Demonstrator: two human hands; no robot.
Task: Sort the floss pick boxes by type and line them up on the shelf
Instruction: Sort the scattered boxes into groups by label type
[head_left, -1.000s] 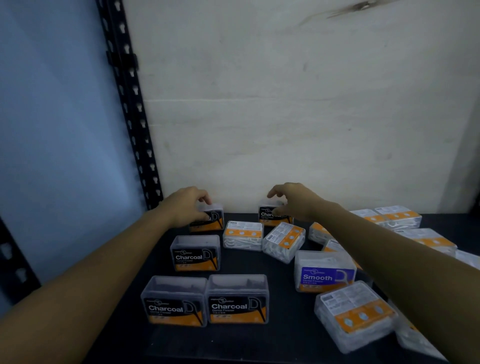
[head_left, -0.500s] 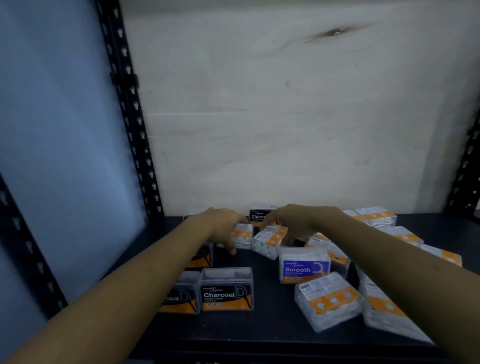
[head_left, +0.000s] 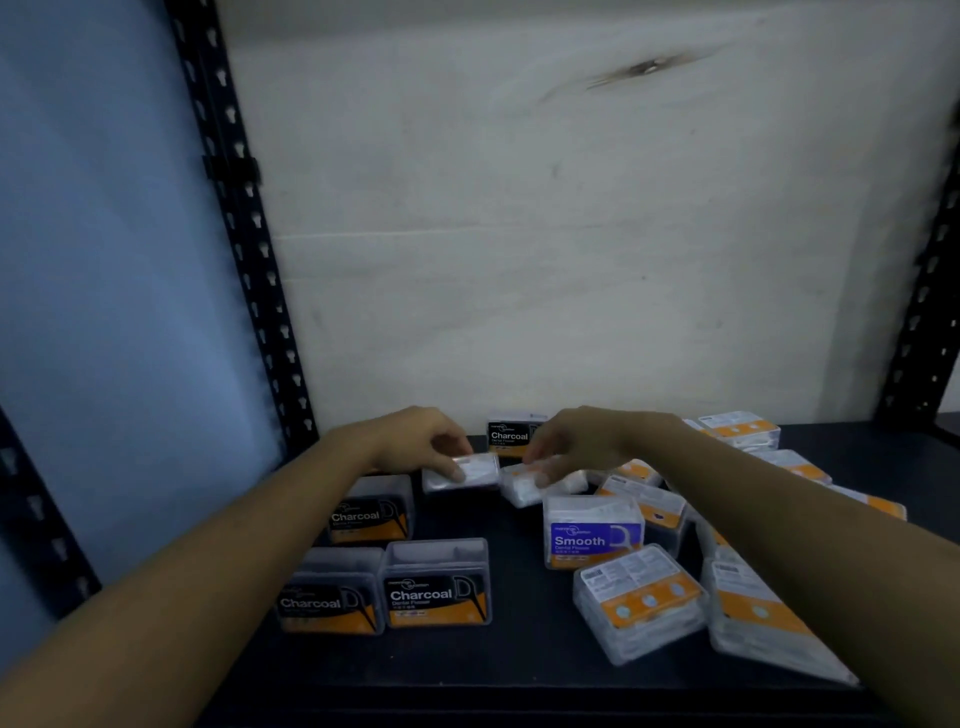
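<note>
Clear floss pick boxes lie scattered on a dark shelf. My left hand grips a clear box lying flat in the middle of the shelf. Beside it, my right hand holds a second flat clear box. Behind the hands a Charcoal box stands upright against the wall. Three more Charcoal boxes stand at the front left, one in plain view. A purple Smooth box stands upright right of centre.
Several clear boxes lie label-down under and beyond my right forearm, one at the front. Black perforated uprights frame the shelf on both sides. A white wall closes the back. Bare shelf shows along the front edge.
Both hands left the upright Charcoal boxes at the back and came inward and nearer. Each now holds one of the two flat clear boxes in the middle.
</note>
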